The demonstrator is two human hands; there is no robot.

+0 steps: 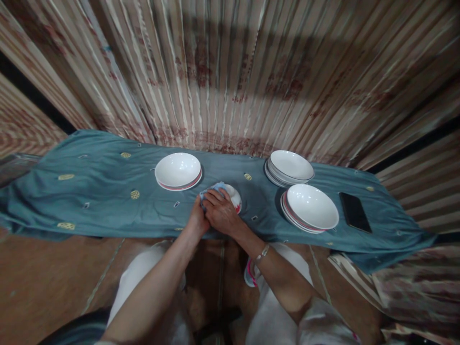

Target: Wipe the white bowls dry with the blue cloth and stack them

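Near the front edge of the table, a small white bowl [235,197] with a red pattern is partly hidden by my hands. A light blue cloth [216,186] is bunched over its left side. My right hand [222,211] lies across the cloth, fingers curled and pressing it against the bowl. Close beside it, my left hand [197,218] is closed at the bowl's left side, touching the cloth. Most of its fingers are hidden under my right hand.
A teal patterned cloth [108,191] covers the narrow table. White bowls [178,170] are stacked to the left. Two more stacks, the rear bowls [292,165] and the front bowls [312,206], stand right, beside a black phone [354,212]. A striped curtain [223,81] hangs behind.
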